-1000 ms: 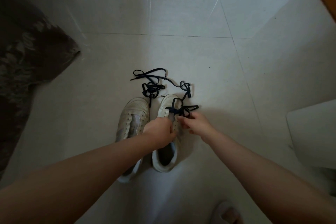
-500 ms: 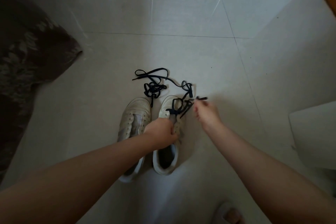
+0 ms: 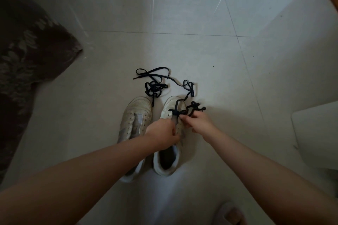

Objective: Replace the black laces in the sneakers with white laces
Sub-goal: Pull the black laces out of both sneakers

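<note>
White leather sneakers sit side by side on the tiled floor (image 3: 201, 56), toes pointing away from the camera. Left sneaker (image 3: 134, 120): eyelets bare, no lace in it. Its black lace (image 3: 152, 86) lies in a loose tangle on the floor just beyond the two toes.

Right sneaker (image 3: 169, 151): second black lace (image 3: 178, 110) threaded only through the eyelets nearest the toe; one long end runs up over the toe cap and loops on the floor, touching the other lace's trail.

Left hand (image 3: 161, 134): fingers curled, gripping the right sneaker at its tongue and throat. Right hand (image 3: 198, 121): fingertips pinching the lace at the sneaker's right-side eyelets, with a short kinked length sticking out past the fingers.

Periphery: dark patterned rug (image 3: 27, 60) at left; pale rounded object (image 3: 316, 133) at right edge, identity unclear; a toe in a slipper (image 3: 228, 213) at bottom edge. White laces: none in frame that I can make out.
</note>
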